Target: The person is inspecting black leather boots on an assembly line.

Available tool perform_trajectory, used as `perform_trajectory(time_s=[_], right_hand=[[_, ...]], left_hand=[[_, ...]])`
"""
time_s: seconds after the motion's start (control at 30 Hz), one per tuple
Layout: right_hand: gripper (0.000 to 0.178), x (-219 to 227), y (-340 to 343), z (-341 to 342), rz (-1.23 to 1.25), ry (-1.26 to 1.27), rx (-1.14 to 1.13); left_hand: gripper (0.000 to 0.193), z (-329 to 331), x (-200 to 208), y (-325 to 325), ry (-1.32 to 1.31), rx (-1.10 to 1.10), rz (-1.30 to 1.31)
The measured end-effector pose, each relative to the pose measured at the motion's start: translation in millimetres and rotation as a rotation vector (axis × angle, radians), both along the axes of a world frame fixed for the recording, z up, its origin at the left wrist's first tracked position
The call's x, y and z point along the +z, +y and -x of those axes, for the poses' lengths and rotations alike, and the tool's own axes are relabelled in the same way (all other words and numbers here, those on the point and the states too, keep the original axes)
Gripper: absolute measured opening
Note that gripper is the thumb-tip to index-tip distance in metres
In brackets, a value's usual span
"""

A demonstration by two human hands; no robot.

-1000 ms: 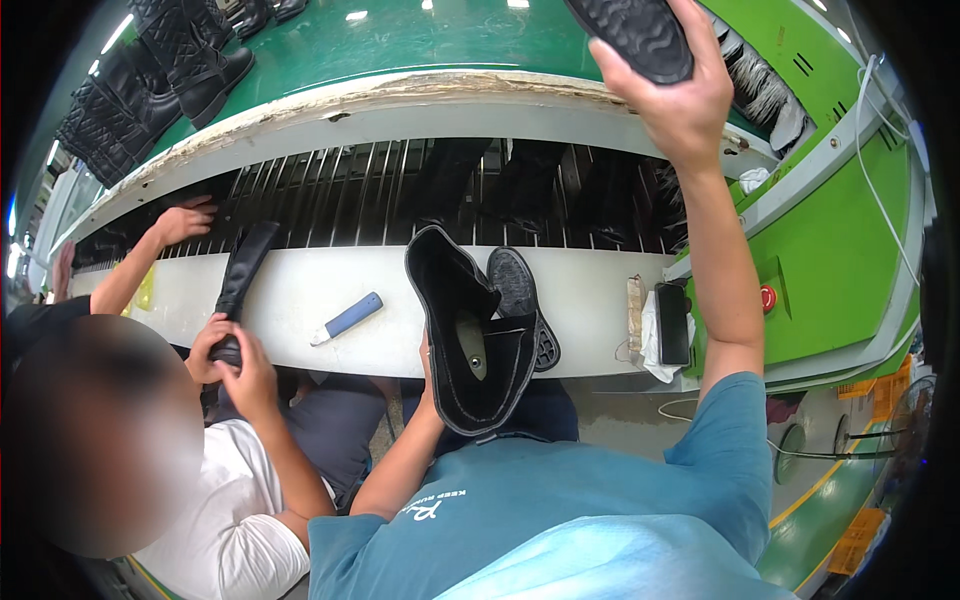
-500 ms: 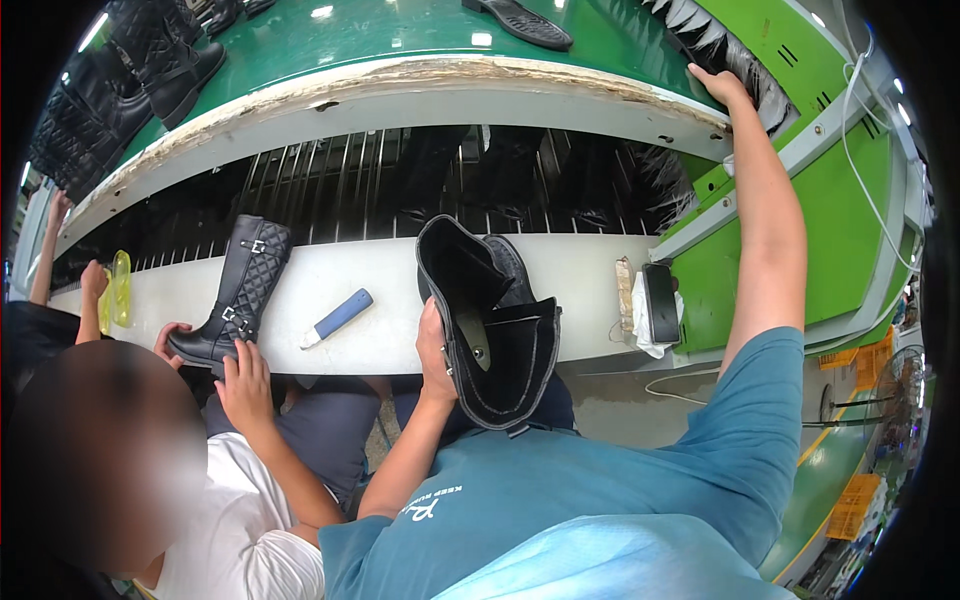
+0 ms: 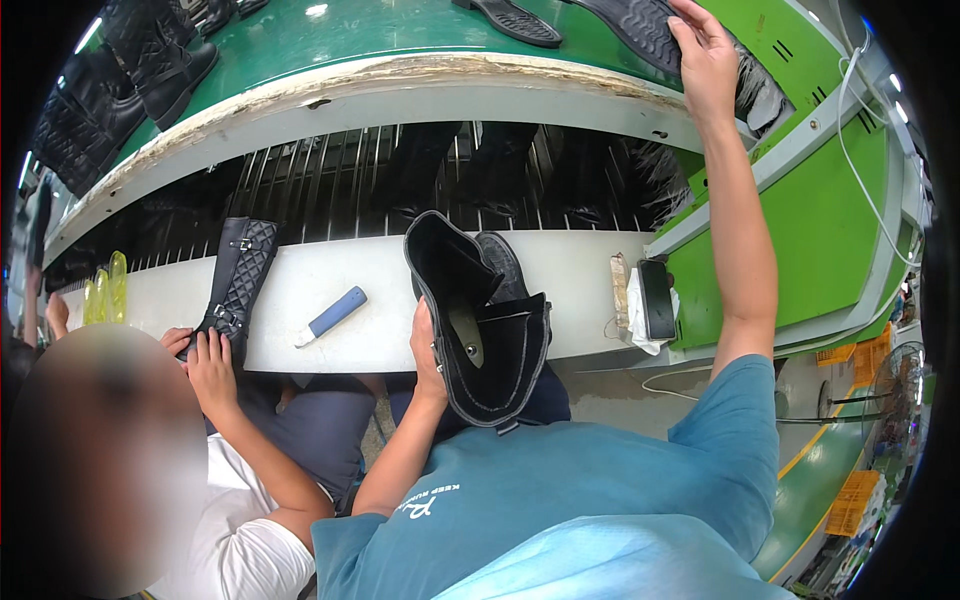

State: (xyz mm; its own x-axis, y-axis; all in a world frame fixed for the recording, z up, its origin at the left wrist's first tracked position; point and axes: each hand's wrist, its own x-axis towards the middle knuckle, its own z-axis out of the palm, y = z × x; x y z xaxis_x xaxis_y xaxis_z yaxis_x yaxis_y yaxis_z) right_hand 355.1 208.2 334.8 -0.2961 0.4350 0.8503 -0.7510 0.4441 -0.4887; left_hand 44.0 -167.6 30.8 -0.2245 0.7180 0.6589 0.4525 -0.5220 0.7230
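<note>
My left hand is closed round the side of a tall black boot, near the edge of the white ledge. The wide top of the boot faces up, showing a dark lining and a pale insole with a round metal spot deep inside. A strip of tread-like black material shows just beyond the shaft. Over the green surface at the upper right, my right hand grips the end of a black shoe sole, its tread showing. Another black sole lies on the green surface, left of that one.
A blue-handled tool and a dark phone lie on the white ledge. At left, a co-worker's hands hold a quilted boot. Black boots stand far left; green machinery borders the right.
My right hand has come away from the bristly opening at the right, drawing a black sole into view. My left hand still holds the boot. The co-worker has turned the quilted boot slightly.
</note>
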Motion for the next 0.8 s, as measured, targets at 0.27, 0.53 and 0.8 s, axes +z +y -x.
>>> perform_trajectory(time_s=[0.27,0.53,0.8], right_hand=[[0.031,23.5,-103.6,66.8,-0.133,-0.237,-0.931],[0.031,24.0,-115.5,72.0,-0.218,-0.268,-0.966],[0.029,20.5,-105.1,71.5,-0.169,-0.225,-0.947]], left_hand=[[0.057,-1.9,-14.8,-3.7,-0.184,-0.058,0.107],[0.058,-1.9,-14.2,-2.1,-0.089,-0.026,0.060],[0.059,-1.8,-19.6,-2.9,-0.260,-0.093,0.119]])
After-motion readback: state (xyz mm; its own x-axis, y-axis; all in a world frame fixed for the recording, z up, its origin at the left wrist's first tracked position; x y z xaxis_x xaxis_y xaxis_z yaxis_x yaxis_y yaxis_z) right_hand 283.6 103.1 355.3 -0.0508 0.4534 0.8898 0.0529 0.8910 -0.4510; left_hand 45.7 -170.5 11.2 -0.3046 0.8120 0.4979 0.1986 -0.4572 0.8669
